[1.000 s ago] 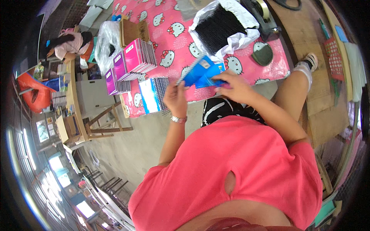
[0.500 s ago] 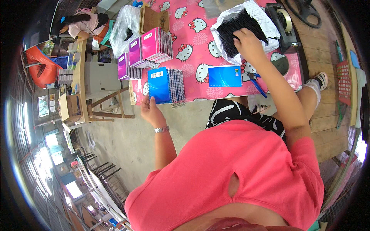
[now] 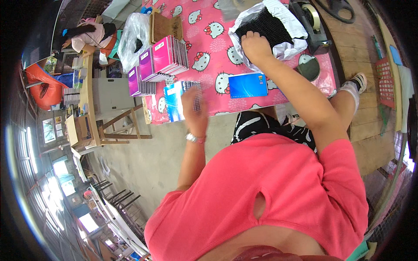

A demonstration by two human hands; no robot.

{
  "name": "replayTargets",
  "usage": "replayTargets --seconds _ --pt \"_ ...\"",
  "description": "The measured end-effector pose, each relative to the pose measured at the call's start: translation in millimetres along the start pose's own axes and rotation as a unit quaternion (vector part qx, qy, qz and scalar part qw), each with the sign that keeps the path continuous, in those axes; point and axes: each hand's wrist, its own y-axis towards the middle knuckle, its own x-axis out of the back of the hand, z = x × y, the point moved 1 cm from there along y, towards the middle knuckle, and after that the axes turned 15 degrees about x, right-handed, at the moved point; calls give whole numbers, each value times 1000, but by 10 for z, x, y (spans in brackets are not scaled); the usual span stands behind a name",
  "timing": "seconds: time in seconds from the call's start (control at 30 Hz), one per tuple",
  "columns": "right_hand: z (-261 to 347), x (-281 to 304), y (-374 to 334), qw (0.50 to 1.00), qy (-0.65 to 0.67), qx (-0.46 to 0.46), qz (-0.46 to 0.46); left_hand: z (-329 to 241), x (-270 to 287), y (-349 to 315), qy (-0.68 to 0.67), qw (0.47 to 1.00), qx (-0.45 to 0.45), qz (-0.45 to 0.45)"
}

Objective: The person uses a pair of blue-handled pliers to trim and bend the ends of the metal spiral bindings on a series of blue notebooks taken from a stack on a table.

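Observation:
My left hand [image 3: 194, 111] is smeared by motion over the right side of a stack of blue spiral notebooks [image 3: 175, 102] at the table's near edge; its fingers cannot be made out. On the far side, my right hand [image 3: 257, 47] reaches to a heap of black ridged coils [image 3: 271, 27] in an opened white wrapper [image 3: 297, 30]. Its fingers are bent and bunched at the heap's edge, and whatever they pinch is hidden. A single blue notebook [image 3: 248, 85] lies flat between my arms.
Purple and pink notebook stacks [image 3: 167, 56] stand left, near a clear plastic bag [image 3: 133, 41] and a cardboard box [image 3: 165, 27]. At right are a tape dispenser [image 3: 311, 28] and a dark round object [image 3: 308, 67]. Another person [image 3: 89, 37] sits at far left.
My left hand has moved right, from the blue stack's left corner to over its right side. My right hand's fingers have bent down at the coils. The blue-handled pliers have become mostly hidden behind my right forearm.

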Motion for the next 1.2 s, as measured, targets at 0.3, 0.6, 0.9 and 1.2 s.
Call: replayTargets --seconds 0.3,0.6,0.9,1.2 --pt "-52 -6 101 995 93 -27 8 -159 -1238 36 226 912 -173 295" --pt "-386 286 190 951 242 -107 -157 -304 -860 -203 272 868 -151 387" --pt "-102 761 -1131 820 530 -160 -146 -417 -1007 56 245 922 -158 255" --pt "705 420 -1738 800 591 -93 -49 -442 -1186 23 226 941 -192 166"
